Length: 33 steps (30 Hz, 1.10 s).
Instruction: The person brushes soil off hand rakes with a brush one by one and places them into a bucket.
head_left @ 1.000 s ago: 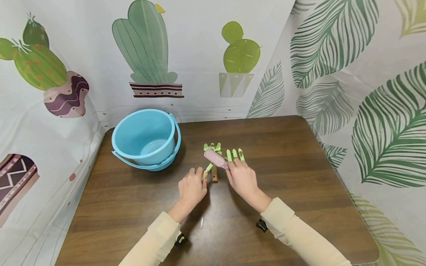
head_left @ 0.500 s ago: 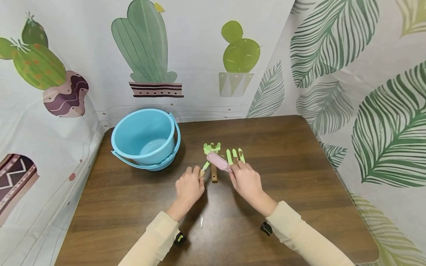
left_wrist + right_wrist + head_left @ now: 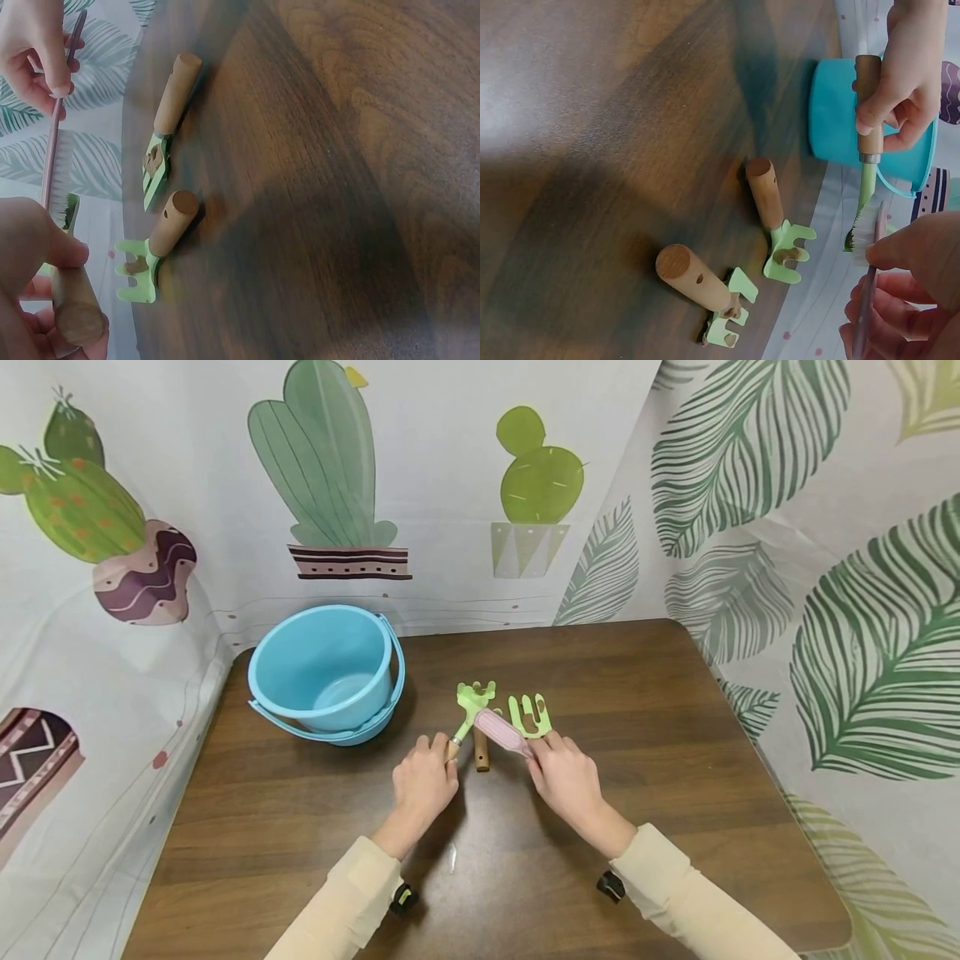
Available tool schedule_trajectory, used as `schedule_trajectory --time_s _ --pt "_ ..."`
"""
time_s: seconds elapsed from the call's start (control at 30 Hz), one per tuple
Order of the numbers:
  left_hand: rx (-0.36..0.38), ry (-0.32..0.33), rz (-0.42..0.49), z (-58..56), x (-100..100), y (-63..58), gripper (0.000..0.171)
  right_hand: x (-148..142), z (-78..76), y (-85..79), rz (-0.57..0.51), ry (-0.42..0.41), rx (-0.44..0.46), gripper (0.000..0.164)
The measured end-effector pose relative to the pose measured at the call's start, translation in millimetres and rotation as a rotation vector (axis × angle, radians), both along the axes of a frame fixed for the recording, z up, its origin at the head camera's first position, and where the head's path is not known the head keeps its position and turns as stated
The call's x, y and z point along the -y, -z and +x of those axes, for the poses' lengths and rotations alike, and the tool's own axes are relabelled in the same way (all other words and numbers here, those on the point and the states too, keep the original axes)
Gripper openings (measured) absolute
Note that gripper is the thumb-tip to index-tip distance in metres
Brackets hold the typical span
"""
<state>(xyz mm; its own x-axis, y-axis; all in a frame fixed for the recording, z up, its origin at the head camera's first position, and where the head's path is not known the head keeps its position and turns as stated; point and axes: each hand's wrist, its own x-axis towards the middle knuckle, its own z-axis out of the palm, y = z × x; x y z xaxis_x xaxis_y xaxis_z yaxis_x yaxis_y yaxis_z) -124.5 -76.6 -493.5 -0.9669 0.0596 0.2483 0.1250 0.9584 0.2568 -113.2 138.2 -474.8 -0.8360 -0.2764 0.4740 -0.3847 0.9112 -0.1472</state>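
Note:
My left hand [image 3: 423, 785] grips the wooden handle of a small green garden tool [image 3: 868, 176], whose head is seen edge-on in the right wrist view and has brown dirt near its tip. In my right hand [image 3: 570, 781] is a pink scrubbing brush [image 3: 501, 732], pinched by its thin handle. Its white bristles [image 3: 862, 229] face the dirty tool head and sit right at it. Under the hands, a three-pronged green fork [image 3: 529, 717] lies on the table, brown patches on its metal. Beside it lies another dirty pronged tool, its wooden handle [image 3: 482, 752] pointing toward me.
A light blue bucket [image 3: 300, 652] stands at the back left of the brown wooden table [image 3: 637, 735], its handle hanging down. Behind the table hangs a cloth [image 3: 442, 485] printed with cacti and leaves. A small clear sliver [image 3: 453, 858] lies near the front.
The brush has slid right and slightly toward me with my right hand, uncovering more of the green tool head. My left hand has shifted slightly left. The bucket stays put.

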Motion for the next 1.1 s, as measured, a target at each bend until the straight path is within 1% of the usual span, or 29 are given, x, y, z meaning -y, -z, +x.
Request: schedule_trajectory --time_s 0.47,0.6,0.73,0.9,1.1 --pt "-0.009 -0.003 0.012 -0.1 -0.7 0.9 0.027 -4.3 2.2 4.6 -0.015 -0.005 -0.018 0.02" --pt "-0.005 0.0 0.011 -0.1 -0.5 1.9 0.026 -3.1 2.1 1.3 -0.026 -0.03 -0.044 0.021" --pt "0.015 0.005 0.002 -0.2 -0.9 2.7 0.026 0.8 0.6 -4.3 -0.025 -0.05 -0.06 0.022" --pt "0.038 0.015 -0.004 0.0 -2.9 2.4 0.027 6.7 -3.9 -8.3 -0.02 -0.045 -0.046 0.022" --pt "0.026 0.024 -0.008 0.7 -4.7 2.8 0.027 12.9 -9.6 -8.4 -0.021 -0.037 -0.034 0.021"
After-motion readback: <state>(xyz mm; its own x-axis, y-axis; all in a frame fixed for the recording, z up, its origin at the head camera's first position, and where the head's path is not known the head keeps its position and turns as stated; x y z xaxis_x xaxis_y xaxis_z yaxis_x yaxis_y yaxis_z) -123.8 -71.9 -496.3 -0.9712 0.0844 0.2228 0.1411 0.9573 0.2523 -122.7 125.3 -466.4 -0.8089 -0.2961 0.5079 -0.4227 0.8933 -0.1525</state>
